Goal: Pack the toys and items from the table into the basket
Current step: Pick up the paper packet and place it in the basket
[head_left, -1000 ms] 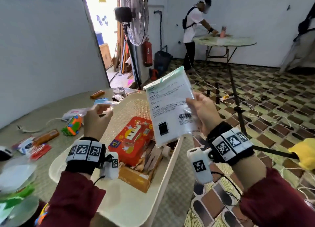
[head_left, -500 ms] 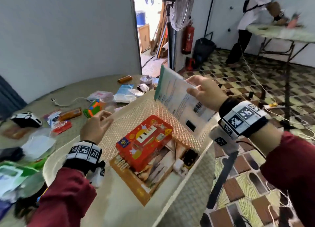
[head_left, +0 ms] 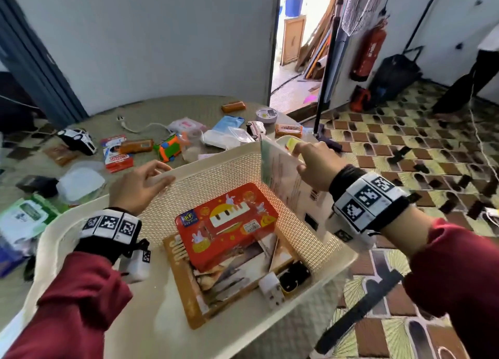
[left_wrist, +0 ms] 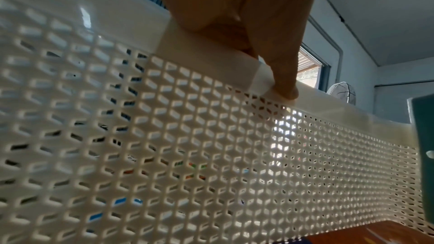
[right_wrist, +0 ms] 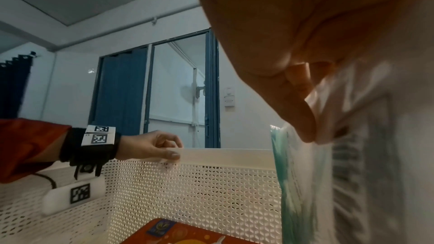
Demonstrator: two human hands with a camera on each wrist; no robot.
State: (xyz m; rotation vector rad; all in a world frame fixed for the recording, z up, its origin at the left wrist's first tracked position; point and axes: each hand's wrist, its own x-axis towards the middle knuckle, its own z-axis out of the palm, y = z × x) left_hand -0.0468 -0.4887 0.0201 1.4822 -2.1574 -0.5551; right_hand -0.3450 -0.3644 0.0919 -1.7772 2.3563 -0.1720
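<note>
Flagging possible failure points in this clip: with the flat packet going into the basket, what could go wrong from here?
1. The right hand holds the flat packet upright against the basket wall; released so, it may tip onto the red toy box.
2. The left hand grips only the rim, so the basket could shift.
3. It seems to overhang the table edge.

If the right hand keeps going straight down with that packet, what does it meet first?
Probably the basket's mesh side wall or floor: the right hand holds the white packet upright along that wall, beside the red toy piano box. Depth is unclear.
</note>
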